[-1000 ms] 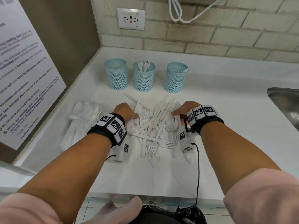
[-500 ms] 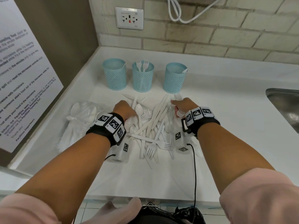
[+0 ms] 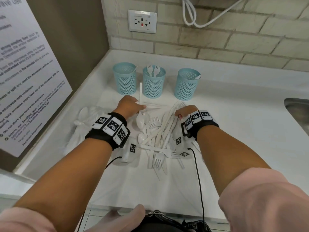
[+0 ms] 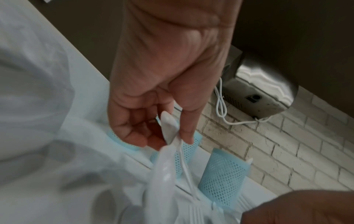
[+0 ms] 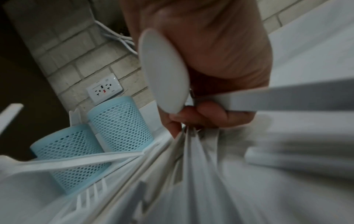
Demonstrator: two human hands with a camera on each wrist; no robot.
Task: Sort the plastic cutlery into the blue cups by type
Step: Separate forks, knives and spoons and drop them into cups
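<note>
Left hand [image 3: 129, 104] pinches knife [image 3: 140, 92], just before left cup [image 3: 125, 77]. Right hand [image 3: 184, 112] clamps spoon [image 5: 162, 72] at cutlery pile [image 3: 158, 136] edge, nearer right cup [image 3: 187, 83]. We judge risk: tangled handles drag neighbours onto tabletop [image 3: 234, 124]; light cups may tip.

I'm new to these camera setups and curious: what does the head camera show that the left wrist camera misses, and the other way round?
Only the head view shows the cutlery pile, two forks standing in the middle cup, the sink edge and the right hand. Only the left wrist view shows the left hand's fingers pinching a white utensil. Both show the blue cups and the brick wall.
</note>
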